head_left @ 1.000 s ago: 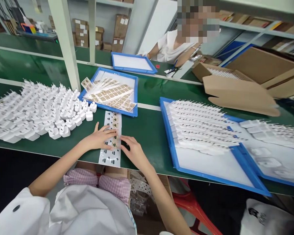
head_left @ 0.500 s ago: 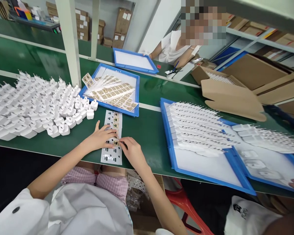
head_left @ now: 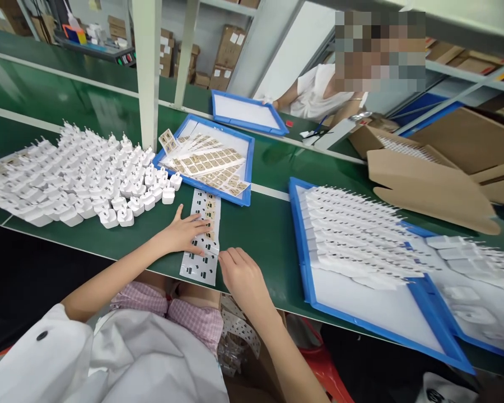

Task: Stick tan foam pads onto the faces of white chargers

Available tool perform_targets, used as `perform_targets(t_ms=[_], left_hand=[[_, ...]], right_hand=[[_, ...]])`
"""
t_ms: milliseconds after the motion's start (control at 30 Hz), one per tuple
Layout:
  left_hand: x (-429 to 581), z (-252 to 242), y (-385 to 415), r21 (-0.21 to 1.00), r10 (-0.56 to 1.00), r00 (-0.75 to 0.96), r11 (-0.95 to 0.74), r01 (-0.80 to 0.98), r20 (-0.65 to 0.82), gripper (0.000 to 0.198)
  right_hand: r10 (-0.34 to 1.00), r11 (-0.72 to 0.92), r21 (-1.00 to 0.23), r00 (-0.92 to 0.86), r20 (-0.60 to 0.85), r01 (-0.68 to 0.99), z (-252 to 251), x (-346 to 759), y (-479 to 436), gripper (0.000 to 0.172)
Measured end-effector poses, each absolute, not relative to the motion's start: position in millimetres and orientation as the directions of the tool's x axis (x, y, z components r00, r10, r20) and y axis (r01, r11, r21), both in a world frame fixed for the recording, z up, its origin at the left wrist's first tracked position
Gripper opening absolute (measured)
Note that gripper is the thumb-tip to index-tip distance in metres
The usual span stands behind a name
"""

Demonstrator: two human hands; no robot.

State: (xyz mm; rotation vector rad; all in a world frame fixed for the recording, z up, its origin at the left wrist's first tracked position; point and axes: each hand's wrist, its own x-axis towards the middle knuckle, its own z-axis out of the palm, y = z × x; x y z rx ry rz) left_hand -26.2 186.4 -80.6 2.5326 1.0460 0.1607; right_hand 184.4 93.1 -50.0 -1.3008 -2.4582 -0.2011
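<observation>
A long white sticker sheet (head_left: pixel 200 270) with dark cut-out shapes lies on the green table, close to its front edge. Tan stickers show on its upper part. My left hand (head_left: pixel 183 234) rests flat across the sheet's middle, fingers spread. At the sheet's right edge, my right hand (head_left: pixel 242 275) has thumb and fingers pinched together; they appear to grip the edge, though the fingertips partly hide it. Just beyond the sheet, a blue-rimmed tray (head_left: pixel 246 168) bears a pile of tan sticker sheets (head_left: pixel 210 159).
Many white plug adapters (head_left: pixel 79 179) stand in rows at left. Another blue-rimmed tray (head_left: pixel 340 296) at right holds rows of white adapters (head_left: pixel 357 235). An open cardboard box (head_left: pixel 428 184) lies behind it. Across the table sits a person (head_left: pixel 319 89) by a blue-rimmed tray (head_left: pixel 247 109). A post (head_left: pixel 147 73) rises mid-table.
The view has swung left, so things sit further right. My right hand has drawn back from over the sheet to its right edge, slightly nearer me. My left hand stays spread on the sheet.
</observation>
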Motion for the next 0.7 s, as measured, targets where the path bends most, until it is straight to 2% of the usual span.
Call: perform_targets(t_ms=[67, 133, 200, 267, 367, 433, 600, 700], left_hand=[[-30.4, -75.1, 186.9, 0.341, 0.691, 0.723, -0.683, 0.646, 0.014, 0.066], [-39.3, -65.0, 187.8, 0.241, 0.705, 0.702, -0.701, 0.671, 0.099, 0.054], [-51.6, -53.8, 190.7, 0.12, 0.745, 0.645, -0.666, 0.737, 0.173, 0.046], [-64.3, -45.4, 196.1, 0.03, 0.78, 0.592, -0.609, 0.793, 0.201, 0.046], [-77.2, -41.4, 208.3, -0.015, 0.794, 0.581, -0.588, 0.809, 0.182, 0.05], [-80.6, -41.1, 217.6, -0.011, 0.778, 0.608, -0.615, 0.789, 0.159, 0.053], [-83.5, -26.7, 228.2, 0.02, 0.75, 0.648, -0.656, 0.755, 0.13, 0.049], [-82.4, -17.8, 205.9, 0.093, 0.75, 0.637, -0.657, 0.748, 0.176, 0.035]], right_hand=[[0.812, 0.523, -0.261, -0.382, 0.44, 0.811, -46.4, 189.1, 87.0, 0.026], [0.879, 0.44, -0.546, -0.217, 0.424, 0.713, -46.2, 193.0, 80.9, 0.019], [0.944, 0.311, -0.775, -0.086, 0.317, 0.55, -50.7, 194.3, 75.4, 0.021], [0.985, 0.166, -0.91, -0.028, 0.168, 0.381, -58.4, 192.8, 70.9, 0.026], [0.999, -0.018, -0.985, -0.027, -0.023, 0.173, -70.7, 188.4, 64.9, 0.03], [0.995, -0.088, -0.994, -0.049, -0.092, 0.064, -76.5, 186.2, 61.0, 0.029], [0.992, -0.112, -0.993, -0.063, -0.109, -0.048, -79.2, 186.9, 54.7, 0.029], [0.996, -0.09, -0.99, -0.021, -0.088, -0.107, -72.1, 186.9, 53.9, 0.033]])
